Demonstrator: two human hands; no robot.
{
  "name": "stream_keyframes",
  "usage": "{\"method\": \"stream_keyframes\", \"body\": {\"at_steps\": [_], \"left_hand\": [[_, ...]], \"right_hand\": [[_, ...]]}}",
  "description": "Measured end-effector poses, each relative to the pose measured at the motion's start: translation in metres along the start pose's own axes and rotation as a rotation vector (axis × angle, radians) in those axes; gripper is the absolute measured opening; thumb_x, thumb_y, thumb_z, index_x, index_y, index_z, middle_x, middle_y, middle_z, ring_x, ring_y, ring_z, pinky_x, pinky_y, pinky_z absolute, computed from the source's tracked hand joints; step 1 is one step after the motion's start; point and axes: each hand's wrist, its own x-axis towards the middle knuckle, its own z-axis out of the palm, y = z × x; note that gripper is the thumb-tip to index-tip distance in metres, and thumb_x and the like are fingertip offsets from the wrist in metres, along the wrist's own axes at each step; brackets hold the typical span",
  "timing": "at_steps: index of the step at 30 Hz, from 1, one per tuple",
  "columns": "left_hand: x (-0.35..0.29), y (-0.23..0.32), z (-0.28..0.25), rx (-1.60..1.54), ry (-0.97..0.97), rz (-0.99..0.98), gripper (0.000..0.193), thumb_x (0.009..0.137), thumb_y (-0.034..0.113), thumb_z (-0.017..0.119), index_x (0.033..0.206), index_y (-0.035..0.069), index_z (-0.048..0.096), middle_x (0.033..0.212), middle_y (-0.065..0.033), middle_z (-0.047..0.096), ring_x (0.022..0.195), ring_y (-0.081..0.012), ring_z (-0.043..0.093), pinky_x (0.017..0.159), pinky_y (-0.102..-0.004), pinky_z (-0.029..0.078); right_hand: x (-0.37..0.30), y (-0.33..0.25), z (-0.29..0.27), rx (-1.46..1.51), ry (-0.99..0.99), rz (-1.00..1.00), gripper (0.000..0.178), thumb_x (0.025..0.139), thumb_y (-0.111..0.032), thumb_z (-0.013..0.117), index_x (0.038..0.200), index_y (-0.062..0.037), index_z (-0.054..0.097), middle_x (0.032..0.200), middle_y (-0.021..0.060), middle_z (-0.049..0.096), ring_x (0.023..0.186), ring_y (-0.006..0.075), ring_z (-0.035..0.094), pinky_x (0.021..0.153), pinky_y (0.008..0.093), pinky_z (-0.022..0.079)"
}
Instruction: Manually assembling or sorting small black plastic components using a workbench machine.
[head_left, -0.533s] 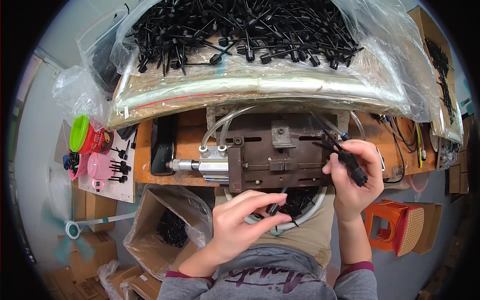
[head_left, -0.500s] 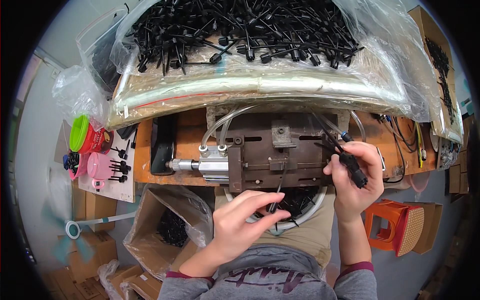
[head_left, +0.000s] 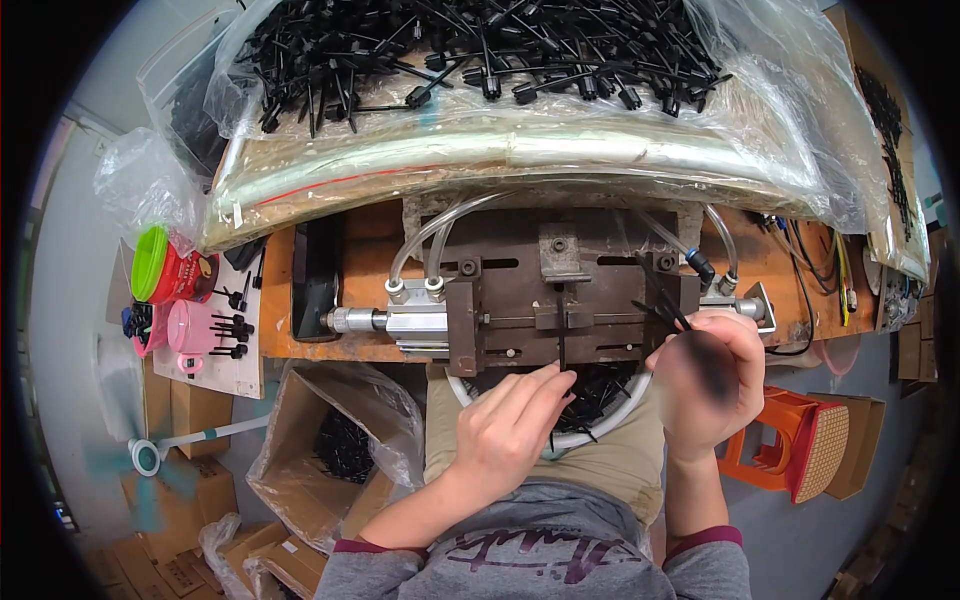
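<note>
My left hand pinches a black plastic part with a thin stem; its head is hidden in my fingers. The stem points away from me and reaches the small metal block in the middle of the dark metal fixture. Held up at the right front of the fixture, my right hand is closed around a few similar black stemmed parts, smeared by motion, with their stems sticking up to the left. Below the fixture, a white-rimmed round container on my lap holds more black parts, partly covered by my left hand.
A heap of black stemmed parts lies on clear plastic beyond the fixture. Pneumatic cylinders with clear hoses flank it. An open carton, a fan and pink cups are at left; an orange stool stands at right.
My left hand has moved slightly right and forward, bringing the part's stem upright to the fixture's middle block. My right hand still holds its parts, slightly lower. The whole view has shifted a little.
</note>
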Motion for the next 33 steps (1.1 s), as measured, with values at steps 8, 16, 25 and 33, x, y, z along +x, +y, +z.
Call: {"method": "stream_keyframes", "body": {"at_steps": [8,16,25,33], "left_hand": [[0.01,-0.002,0.002,0.204,0.025,0.094,0.03,0.066,0.007,0.078,0.095,0.004,0.07,0.118,-0.0076,0.067,0.069,-0.0139,0.062,0.058,-0.0265,0.047],[0.017,0.0,-0.003,0.231,-0.027,0.095,0.029,0.067,0.009,0.079,0.094,0.005,0.071,0.12,-0.0091,0.067,0.058,-0.0131,0.06,0.054,-0.0249,0.044],[0.022,0.0,-0.01,0.083,-0.082,0.062,0.028,0.075,0.006,0.076,0.101,-0.001,0.07,0.117,-0.0124,0.068,0.058,-0.0107,0.061,0.056,-0.0251,0.048],[0.02,0.009,-0.025,-1.039,-0.055,-0.354,0.03,0.075,-0.009,0.075,0.105,-0.007,0.068,0.107,-0.0161,0.065,0.085,-0.0179,0.069,0.076,-0.0271,0.059]], "right_hand": [[-0.002,-0.006,0.002,-0.073,-0.043,-0.03,0.025,0.082,0.011,0.063,0.103,0.0028,0.054,0.101,0.0137,0.053,0.065,0.0137,0.059,0.055,0.0237,0.054],[-0.006,-0.008,-0.004,-0.262,-0.069,-0.121,0.032,0.073,0.01,0.069,0.103,0.0029,0.06,0.096,0.0145,0.063,0.075,0.0201,0.067,0.066,0.028,0.057],[-0.013,-0.009,-0.005,-0.525,-0.298,-0.479,0.031,0.072,0.0,0.073,0.101,0.0068,0.066,0.098,0.0167,0.065,0.079,0.0291,0.07,0.065,0.0357,0.061],[-0.021,-0.007,0.004,-0.493,-0.348,-0.566,0.027,0.075,-0.002,0.07,0.1,0.007,0.067,0.1,0.0194,0.066,0.084,0.0263,0.07,0.074,0.036,0.062]]}}
